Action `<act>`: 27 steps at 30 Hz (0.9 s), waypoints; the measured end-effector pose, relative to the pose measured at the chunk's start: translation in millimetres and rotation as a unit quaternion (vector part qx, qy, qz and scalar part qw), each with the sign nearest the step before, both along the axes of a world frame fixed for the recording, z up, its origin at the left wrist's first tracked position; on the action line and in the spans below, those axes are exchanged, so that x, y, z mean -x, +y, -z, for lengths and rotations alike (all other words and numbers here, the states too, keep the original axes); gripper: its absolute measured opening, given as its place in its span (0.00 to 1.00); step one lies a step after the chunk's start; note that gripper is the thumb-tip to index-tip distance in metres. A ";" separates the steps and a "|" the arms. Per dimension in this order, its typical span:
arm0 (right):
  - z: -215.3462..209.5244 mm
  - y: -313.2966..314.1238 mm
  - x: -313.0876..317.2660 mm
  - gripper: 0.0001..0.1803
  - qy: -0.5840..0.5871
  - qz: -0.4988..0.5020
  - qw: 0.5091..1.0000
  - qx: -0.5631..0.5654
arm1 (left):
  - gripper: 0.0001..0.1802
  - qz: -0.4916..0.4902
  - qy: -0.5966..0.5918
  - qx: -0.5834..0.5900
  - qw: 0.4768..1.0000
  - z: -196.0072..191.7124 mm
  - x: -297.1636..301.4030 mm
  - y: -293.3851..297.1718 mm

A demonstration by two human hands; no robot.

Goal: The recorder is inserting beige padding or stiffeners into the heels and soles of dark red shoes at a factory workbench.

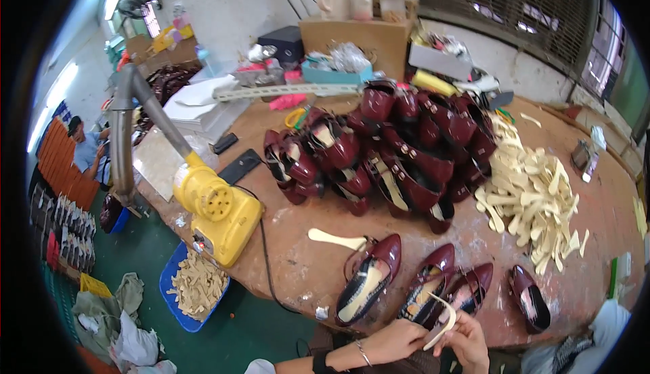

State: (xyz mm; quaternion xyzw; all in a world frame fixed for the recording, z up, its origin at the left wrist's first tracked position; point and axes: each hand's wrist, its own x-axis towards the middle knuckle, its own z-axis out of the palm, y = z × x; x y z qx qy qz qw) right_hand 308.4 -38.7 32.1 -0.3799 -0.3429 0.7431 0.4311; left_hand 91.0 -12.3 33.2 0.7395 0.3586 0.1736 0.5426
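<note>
Cream insole strip gripped by both hands, bottom centre; four maroon shoes laid out on bench; large shoe pile untouched.

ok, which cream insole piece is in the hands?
The curved strip pinched between both hands at the table's near edge; another lies flat left of the shoes, the rest sit piled right.

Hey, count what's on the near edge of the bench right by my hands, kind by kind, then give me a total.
Dark red shoes laid out singly along the near edge: 4
Cream insole strip lying loose beside them: 1
Cream insole strip held in both hands: 1
Total: 6
</note>
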 end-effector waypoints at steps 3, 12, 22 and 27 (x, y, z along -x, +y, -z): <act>-16.4 4.1 1.5 0.13 0.011 0.051 0.999 0.002 | 0.10 -0.003 -0.030 -0.034 0.999 -7.1 32.0 -5.9; -9.3 8.4 1.6 0.11 -0.060 0.071 0.996 -0.002 | 0.09 -0.263 0.229 0.179 0.920 2.9 260.4 -64.4; -7.6 10.1 16.7 0.14 -0.086 0.018 0.996 -0.004 | 0.26 -0.271 0.396 -0.042 0.877 4.9 229.4 -86.4; -8.8 1.0 26.2 0.14 -0.156 0.007 0.984 -0.082 | 0.20 -0.183 0.042 0.000 0.982 -25.9 84.0 -7.6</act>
